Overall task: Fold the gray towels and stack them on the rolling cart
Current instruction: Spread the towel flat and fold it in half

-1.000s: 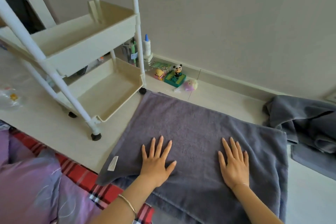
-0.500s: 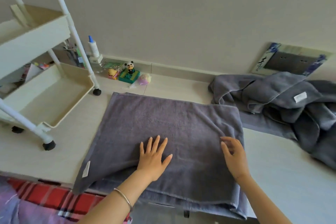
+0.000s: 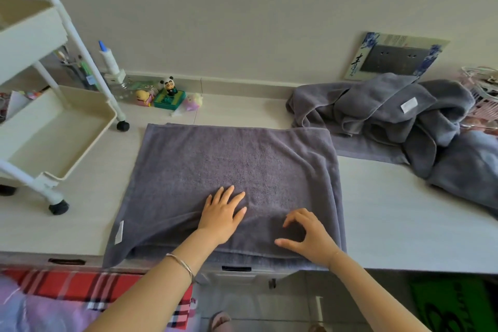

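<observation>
Two grips on folded towel (image 3: 237, 164), near its front edge. Your left grip (image 3: 222, 214): fingers straight, palm flat, pinning top layer so fold holds. Your right grip (image 3: 310, 237): fingers arched, thumb spread wide, no cloth pinched; probably poised to take right side for next fold. Towel lies under both grips, flat on surface (image 3: 390, 210), front hem overhanging. Unfolded towel heap (image 3: 390, 116) far right; rolling cart (image 3: 89, 100) left, well apart.

The only camera rides on the person's head, close over the near edge of the bench (image 3: 404, 224), looking forward and steeply down. Its wide lens reaches from the cart (image 3: 54, 137) on the left to the heap of towels (image 3: 390, 116) on the right, and as far as the wall (image 3: 269, 8) behind the bench.
</observation>
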Motion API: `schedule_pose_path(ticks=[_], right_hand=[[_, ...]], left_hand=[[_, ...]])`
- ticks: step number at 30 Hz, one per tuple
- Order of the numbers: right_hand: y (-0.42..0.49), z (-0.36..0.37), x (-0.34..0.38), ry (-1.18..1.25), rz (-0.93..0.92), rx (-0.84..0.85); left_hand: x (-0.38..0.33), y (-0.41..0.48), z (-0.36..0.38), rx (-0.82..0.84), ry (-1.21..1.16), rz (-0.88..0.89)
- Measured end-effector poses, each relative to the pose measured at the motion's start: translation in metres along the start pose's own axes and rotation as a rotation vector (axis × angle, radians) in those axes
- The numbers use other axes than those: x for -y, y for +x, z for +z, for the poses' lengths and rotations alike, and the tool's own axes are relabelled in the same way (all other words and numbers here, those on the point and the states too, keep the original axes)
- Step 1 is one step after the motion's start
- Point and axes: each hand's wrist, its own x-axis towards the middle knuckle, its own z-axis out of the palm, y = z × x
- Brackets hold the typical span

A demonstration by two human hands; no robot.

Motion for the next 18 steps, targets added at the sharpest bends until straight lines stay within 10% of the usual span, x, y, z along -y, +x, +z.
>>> schedule_pose_path(ticks=[6,15,18], right_hand=[[-0.026,0.006,-0.015,-0.304,-0.131,0.079],[-0.036,-0.057,0.012,-0.014,-0.018,-0.255],[-0.045,-0.070,0.010,-0.327,0.006,-0.008]], left_hand=[[0.004,-0.012,0.004,-0.125,0.027,0.018],[0.017,-0.019,0.000,-0.063,-0.049,-0.019],[0.032,-0.028,0.007,-0.050,0.013,-0.026]])
